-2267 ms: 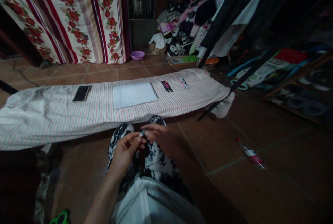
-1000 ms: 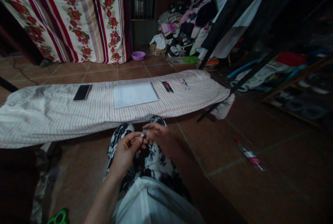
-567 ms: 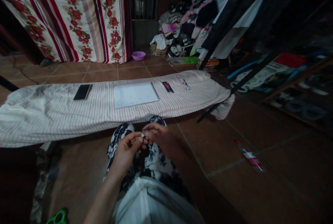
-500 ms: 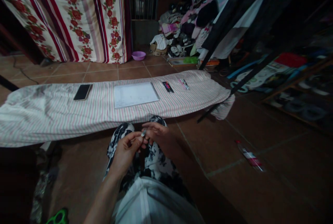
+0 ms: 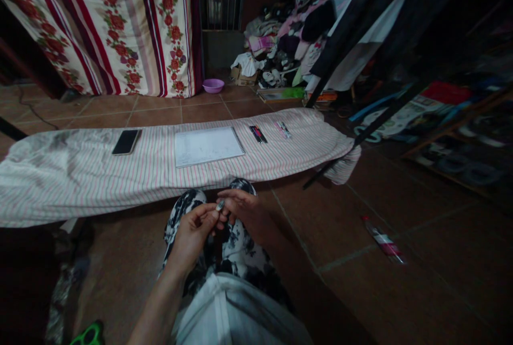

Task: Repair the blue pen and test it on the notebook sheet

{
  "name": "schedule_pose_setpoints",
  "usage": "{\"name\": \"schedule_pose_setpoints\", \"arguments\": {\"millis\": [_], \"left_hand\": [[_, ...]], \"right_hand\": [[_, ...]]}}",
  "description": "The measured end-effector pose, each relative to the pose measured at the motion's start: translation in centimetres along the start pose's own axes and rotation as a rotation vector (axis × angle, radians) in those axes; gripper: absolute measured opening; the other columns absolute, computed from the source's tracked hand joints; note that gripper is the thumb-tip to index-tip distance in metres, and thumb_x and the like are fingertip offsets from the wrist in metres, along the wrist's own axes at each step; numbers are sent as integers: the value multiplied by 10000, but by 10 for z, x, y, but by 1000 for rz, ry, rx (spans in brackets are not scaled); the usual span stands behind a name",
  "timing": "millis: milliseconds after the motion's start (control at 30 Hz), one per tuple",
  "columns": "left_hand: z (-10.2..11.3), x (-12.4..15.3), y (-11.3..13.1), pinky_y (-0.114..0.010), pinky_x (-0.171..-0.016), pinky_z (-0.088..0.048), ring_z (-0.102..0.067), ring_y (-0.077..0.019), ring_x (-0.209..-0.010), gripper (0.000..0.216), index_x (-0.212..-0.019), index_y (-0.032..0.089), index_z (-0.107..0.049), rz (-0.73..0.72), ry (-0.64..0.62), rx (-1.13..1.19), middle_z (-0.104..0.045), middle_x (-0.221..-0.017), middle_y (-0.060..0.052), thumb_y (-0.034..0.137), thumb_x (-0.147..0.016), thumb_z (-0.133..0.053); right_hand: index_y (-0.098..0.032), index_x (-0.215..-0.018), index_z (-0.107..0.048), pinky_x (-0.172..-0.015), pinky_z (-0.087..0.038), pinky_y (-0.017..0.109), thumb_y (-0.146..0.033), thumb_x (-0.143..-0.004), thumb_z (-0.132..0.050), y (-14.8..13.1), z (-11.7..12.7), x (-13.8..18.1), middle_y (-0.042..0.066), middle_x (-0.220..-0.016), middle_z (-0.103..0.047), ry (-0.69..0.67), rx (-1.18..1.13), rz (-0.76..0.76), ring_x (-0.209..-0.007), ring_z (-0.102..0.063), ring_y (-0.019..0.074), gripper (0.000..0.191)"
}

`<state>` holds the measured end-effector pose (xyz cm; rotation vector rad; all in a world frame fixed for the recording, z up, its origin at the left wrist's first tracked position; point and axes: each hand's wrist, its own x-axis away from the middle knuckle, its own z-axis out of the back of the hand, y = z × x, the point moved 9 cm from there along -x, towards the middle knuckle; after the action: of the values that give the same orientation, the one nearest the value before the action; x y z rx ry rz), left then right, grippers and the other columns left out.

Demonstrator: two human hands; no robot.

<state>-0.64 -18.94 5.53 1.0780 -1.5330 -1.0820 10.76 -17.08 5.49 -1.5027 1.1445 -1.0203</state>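
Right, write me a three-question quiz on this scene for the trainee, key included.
1. True or false: the phone lies to the left of the notebook.
2. Where does the bottle lie? a) in the purple basin b) on the tiled floor c) on the notebook
3. What does the left hand pinch, close to the fingers of the right hand?

Key: 1. True. 2. b. 3. A small pale object, too small to identify.

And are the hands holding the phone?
No, the phone lies on the striped cloth, while the left hand and right hand meet at a small pale object.
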Motion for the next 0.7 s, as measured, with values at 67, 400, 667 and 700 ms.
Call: {"name": "schedule_pose_setpoints", "arguments": {"millis": [67, 400, 667, 700], "left_hand": [[0, 0, 1, -231, -532, -402, -579, -140, -613, 324, -833, 140, -692, -2, -4, -7, -681, -720, -48, 421, -672, -706], [1, -1, -2, -232, -534, -414, -591, -142, -613, 325, -842, 146, -685, 0, 6, -10, -687, -716, -40, 420, -669, -708], [2, -2, -5, -225, -527, -410, -589, -134, -608, 310, -848, 140, -673, 1, 9, 8, -685, -703, -35, 398, -680, -707], [2, -2, -5, -225, -528, -411, -589, -134, -608, 309, -849, 140, -672, 0, 10, 7, -685, -702, -35, 397, -682, -706]], "right_hand": [[-208, -954, -663, -512, -454, 226, -414, -758, -638, 0, 0, 0, 5, -689, -652, -11, 11, 0, -611, -596, 126, 285], [-204, -866, -636, -510, -446, 219, -365, -754, -634, 2, 1, 1, -10, -665, -640, 20, 20, -20, -608, -593, 124, 196], [-205, -865, -669, -528, -440, 226, -336, -750, -630, 2, 1, 1, -18, -625, -626, 14, 53, -25, -562, -557, 109, 179], [-205, -853, -658, -525, -438, 224, -335, -747, -634, 2, 1, 1, -21, -620, -622, 17, 49, -22, -561, -558, 109, 169]]}}
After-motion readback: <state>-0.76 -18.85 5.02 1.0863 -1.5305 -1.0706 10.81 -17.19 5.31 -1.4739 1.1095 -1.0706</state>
